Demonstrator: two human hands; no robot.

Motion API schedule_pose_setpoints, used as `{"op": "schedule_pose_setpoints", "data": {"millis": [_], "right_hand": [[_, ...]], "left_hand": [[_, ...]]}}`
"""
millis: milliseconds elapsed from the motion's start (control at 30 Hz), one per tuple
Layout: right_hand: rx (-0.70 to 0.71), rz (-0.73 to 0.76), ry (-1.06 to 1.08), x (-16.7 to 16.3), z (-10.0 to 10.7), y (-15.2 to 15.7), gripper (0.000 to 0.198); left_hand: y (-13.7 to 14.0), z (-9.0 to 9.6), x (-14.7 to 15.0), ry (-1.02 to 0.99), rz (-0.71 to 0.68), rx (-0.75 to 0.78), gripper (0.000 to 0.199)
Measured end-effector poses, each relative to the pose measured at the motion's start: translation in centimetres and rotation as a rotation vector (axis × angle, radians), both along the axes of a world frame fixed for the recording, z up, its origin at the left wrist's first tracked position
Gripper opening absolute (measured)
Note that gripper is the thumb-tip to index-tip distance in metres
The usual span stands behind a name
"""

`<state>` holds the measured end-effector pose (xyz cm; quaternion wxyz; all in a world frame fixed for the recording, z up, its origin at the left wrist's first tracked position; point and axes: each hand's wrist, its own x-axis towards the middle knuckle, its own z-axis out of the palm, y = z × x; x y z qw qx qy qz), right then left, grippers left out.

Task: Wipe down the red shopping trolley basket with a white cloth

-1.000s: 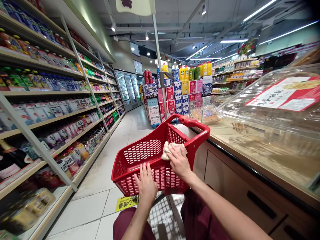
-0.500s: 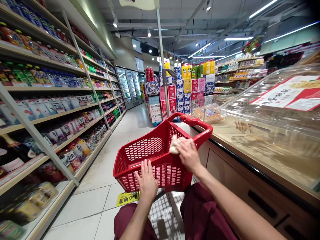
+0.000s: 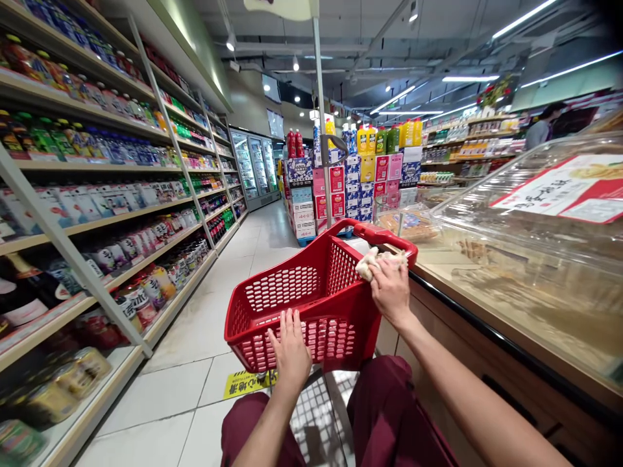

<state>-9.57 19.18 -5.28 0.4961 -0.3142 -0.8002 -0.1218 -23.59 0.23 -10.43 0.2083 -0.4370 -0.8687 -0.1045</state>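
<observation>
A red plastic shopping basket with pierced walls [image 3: 304, 334] stands in front of my knees, its raised handle at the right end. My left hand [image 3: 291, 350] lies with fingers outstretched against the near wall, fingertips at the rim. In my right hand [image 3: 392, 288] is a crumpled off-white cloth [image 3: 368, 264], pressed on the basket's upper edge beside the handle [image 3: 389, 240]. The fingers curl over the cloth and hide part of it. Inside, the visible part of the basket holds nothing.
Shelves of bottles and cans [image 3: 107, 227] line the left. At right, a counter edge [image 3: 467, 324] carries clear plastic covers [image 3: 525, 240]. Stacked drink boxes [image 3: 335, 194] stand ahead. A yellow floor sign [image 3: 246, 384] lies under the basket. A person [image 3: 540, 126] is far right.
My right hand has slid the cloth rightward along the basket's edge, closer to the handle's end. My left hand keeps its place on the near wall. The view has shifted slightly.
</observation>
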Motion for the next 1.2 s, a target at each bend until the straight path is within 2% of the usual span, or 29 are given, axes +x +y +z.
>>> {"op": "schedule_pose_setpoints", "data": {"millis": [33,200,400,600,733,800,1000,1200], "right_hand": [[0.004,0.011,-0.003,-0.3,-0.2,-0.3,0.033],[0.125,0.254,-0.163,-3.1,-2.0,-3.4,0.031],[0.010,0.015,-0.029,-0.8,-0.3,-0.7,0.032],[0.073,0.252,-0.162,-3.7,-2.2,-4.1,0.030],[0.013,0.105,-0.097,-1.9,-0.8,-2.0,0.032],[-0.014,0.035,-0.057,-1.7,-0.6,-1.5,0.033],[0.016,0.260,-0.230,-5.0,-2.5,-5.0,0.036],[-0.056,0.057,-0.075,-2.3,-0.8,-1.6,0.036]], "left_hand": [[0.0,0.0,0.1,-0.003,0.006,0.006,0.073],[-0.3,0.1,-0.3,0.008,-0.019,-0.002,0.073],[-0.5,-0.2,-0.3,0.007,-0.009,0.006,0.073],[-0.9,0.2,-0.7,-0.021,-0.030,0.016,0.073],[-1.3,0.4,-1.0,-0.065,0.071,0.062,0.072],[-1.3,0.4,-0.9,-0.066,0.078,0.059,0.072],[-1.5,0.3,-1.2,-0.023,0.038,0.010,0.073],[-1.5,0.3,-1.1,-0.037,0.043,0.019,0.074]]}}
